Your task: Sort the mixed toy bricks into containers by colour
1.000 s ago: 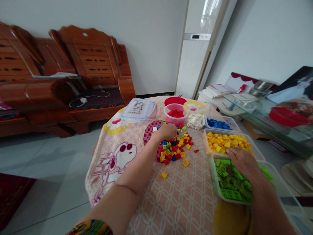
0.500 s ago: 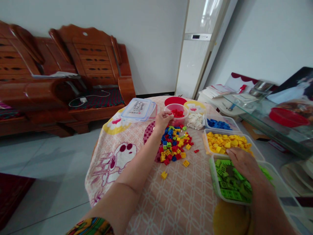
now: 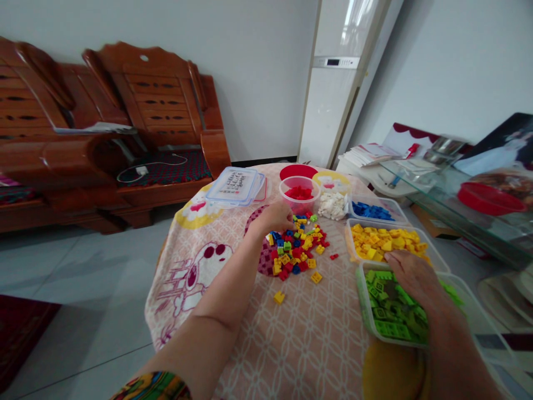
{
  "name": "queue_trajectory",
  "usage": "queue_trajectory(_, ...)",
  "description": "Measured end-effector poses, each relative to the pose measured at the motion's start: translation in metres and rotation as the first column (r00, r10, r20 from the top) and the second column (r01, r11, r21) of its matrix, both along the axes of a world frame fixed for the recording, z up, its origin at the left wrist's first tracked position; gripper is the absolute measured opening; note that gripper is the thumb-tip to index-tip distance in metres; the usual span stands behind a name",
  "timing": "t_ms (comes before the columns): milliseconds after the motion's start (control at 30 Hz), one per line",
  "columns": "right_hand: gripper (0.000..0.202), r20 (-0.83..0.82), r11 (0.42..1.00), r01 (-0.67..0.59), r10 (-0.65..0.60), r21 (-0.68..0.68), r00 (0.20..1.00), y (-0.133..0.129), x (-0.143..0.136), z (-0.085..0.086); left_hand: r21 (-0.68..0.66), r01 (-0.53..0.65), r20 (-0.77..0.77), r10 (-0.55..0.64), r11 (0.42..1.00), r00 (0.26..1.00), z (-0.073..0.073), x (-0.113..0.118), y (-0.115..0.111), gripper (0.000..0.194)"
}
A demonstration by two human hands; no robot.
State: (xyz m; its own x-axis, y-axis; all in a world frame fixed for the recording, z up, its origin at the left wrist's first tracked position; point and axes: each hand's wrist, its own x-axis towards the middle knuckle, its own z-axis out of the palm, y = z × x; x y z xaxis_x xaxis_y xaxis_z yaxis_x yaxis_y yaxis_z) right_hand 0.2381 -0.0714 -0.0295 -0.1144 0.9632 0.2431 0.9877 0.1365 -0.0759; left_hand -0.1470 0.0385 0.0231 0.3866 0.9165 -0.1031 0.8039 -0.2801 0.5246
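Above mixed bricks (image 3: 296, 256) on the tablecloth (image 3: 320, 333), the left hand (image 3: 276, 218) is curled downward (whether pinching one, I cannot tell); the right hand (image 3: 416, 278) lies over the green-brick tub (image 3: 363, 303), grip hidden. Picking seems in hand, next calling for a narrow pinch.

Heaped loosely under and around the left fingers (image 3: 288, 218): small mixed bricks (image 3: 296, 253) in red, yellow, blue and green, jumbled at various angles, with one yellow stray (image 3: 278, 298) lying apart, nearer than the rest. Just beyond the same fingers, gathered in a round translucent tub (image 3: 307, 208): red bricks (image 3: 300, 193). Beside and past the right fingers (image 3: 397, 262), filling a rectangular clear box: yellow bricks (image 3: 375, 240). Nearer, partly hidden beneath the right hand (image 3: 414, 278), in another such box: green bricks (image 3: 391, 331).
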Motion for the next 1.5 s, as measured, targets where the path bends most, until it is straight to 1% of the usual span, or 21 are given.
queue_trajectory(100, 0.041, 0.01, 1.0, 0.0, 0.0, -0.013, 1.0, 0.0, 0.0, 0.001, 0.025, 0.082, -0.227, -0.074, 0.996, 0.971, -0.001, 0.01, -0.003, 0.019)
queue_trajectory(200, 0.041, 0.016, 1.0, -0.006, 0.006, -0.002, 1.0, 0.0, 0.0, 0.0, 0.018, 0.128, -0.373, -0.112, 0.992, 0.921, -0.004, 0.02, -0.003, 0.02)
queue_trajectory(300, 0.039, 0.017, 1.0, -0.011, 0.011, 0.022, 1.0, 0.0, 0.001, -0.002, 0.013, 0.134, -0.444, -0.115, 0.991, 0.889, -0.005, 0.026, -0.005, 0.018)
queue_trajectory(367, 0.039, 0.019, 1.0, -0.011, 0.011, 0.023, 1.0, 0.0, 0.001, -0.003, 0.039, 0.138, -0.463, -0.104, 0.99, 0.88, -0.004, 0.029, -0.008, 0.021)
queue_trajectory(433, 0.039, 0.022, 1.0, -0.01, 0.009, 0.022, 1.0, 0.0, 0.002, -0.004, 0.048, 0.149, -0.459, -0.111, 0.988, 0.881, -0.003, 0.03, -0.009, 0.019)
queue_trajectory(533, 0.038, 0.028, 1.0, -0.01, 0.01, 0.023, 1.0, 0.0, 0.002, -0.004, 0.022, 0.171, -0.392, -0.149, 0.985, 0.908, -0.004, 0.026, -0.008, 0.009)
queue_trajectory(633, 0.038, 0.037, 1.0, -0.007, 0.007, 0.014, 0.999, 0.0, 0.002, -0.004, 0.036, 0.172, -0.262, -0.157, 0.984, 0.952, -0.005, 0.019, -0.003, 0.012)
queue_trajectory(767, 0.039, 0.029, 1.0, -0.002, 0.002, 0.003, 1.0, 0.001, 0.002, -0.003, 0.106, 0.109, -0.002, -0.109, 0.988, 0.994, -0.004, 0.011, 0.002, 0.017)
queue_trajectory(833, 0.04, 0.022, 1.0, -0.001, 0.001, -0.001, 1.0, 0.001, 0.002, -0.003, 0.157, 0.019, 0.175, -0.047, 0.987, 0.983, -0.004, 0.01, 0.004, 0.016)
queue_trajectory(900, 0.04, 0.02, 1.0, 0.005, -0.005, -0.004, 1.0, 0.0, 0.001, -0.002, 0.187, -0.117, 0.366, 0.042, 0.975, 0.93, -0.006, 0.009, 0.008, 0.018)
queue_trajectory(967, 0.04, 0.018, 1.0, 0.009, -0.008, -0.01, 1.0, 0.0, 0.001, -0.002, 0.181, -0.258, 0.532, 0.126, 0.949, 0.837, -0.01, 0.01, 0.013, 0.022)
queue_trajectory(1067, 0.041, 0.011, 1.0, 0.003, -0.003, -0.007, 1.0, 0.0, 0.002, -0.002, 0.14, -0.397, 0.69, 0.198, 0.907, 0.696, -0.02, 0.011, 0.022, 0.027)
queue_trajectory(1100, 0.041, 0.007, 1.0, 0.002, -0.002, -0.003, 1.0, 0.0, 0.002, -0.002, 0.125, -0.426, 0.717, 0.215, 0.896, 0.663, -0.023, 0.011, 0.025, 0.028)
queue_trajectory(1167, 0.041, 0.003, 1.0, 0.001, -0.001, 0.001, 1.0, 0.0, 0.002, -0.002, 0.11, -0.46, 0.744, 0.234, 0.881, 0.626, -0.028, 0.01, 0.029, 0.034)
queue_trajectory(1267, 0.039, 0.001, 1.0, -0.003, 0.003, 0.001, 1.0, 0.0, 0.002, -0.003, 0.119, -0.448, 0.76, 0.21, 0.886, 0.615, -0.029, 0.011, 0.031, 0.048)
queue_trajectory(1333, 0.038, 0.004, 1.0, -0.007, 0.007, 0.007, 1.0, 0.0, 0.002, -0.004, 0.135, -0.435, 0.754, 0.192, 0.89, 0.628, -0.026, 0.012, 0.029, 0.054)
queue_trajectory(1367, 0.037, 0.006, 1.0, -0.008, 0.008, 0.012, 1.0, 0.0, 0.002, -0.004, 0.151, -0.431, 0.737, 0.189, 0.89, 0.649, -0.023, 0.012, 0.027, 0.053)
queue_trajectory(1433, 0.038, 0.011, 1.0, -0.009, 0.009, 0.015, 1.0, 0.0, 0.002, -0.003, 0.207, -0.402, 0.667, 0.172, 0.892, 0.725, -0.017, 0.013, 0.021, 0.042)
queue_trajectory(1500, 0.039, 0.015, 1.0, -0.006, 0.006, 0.009, 1.0, 0.0, 0.001, -0.003, 0.256, -0.308, 0.55, 0.124, 0.916, 0.826, -0.01, 0.014, 0.014, 0.029)
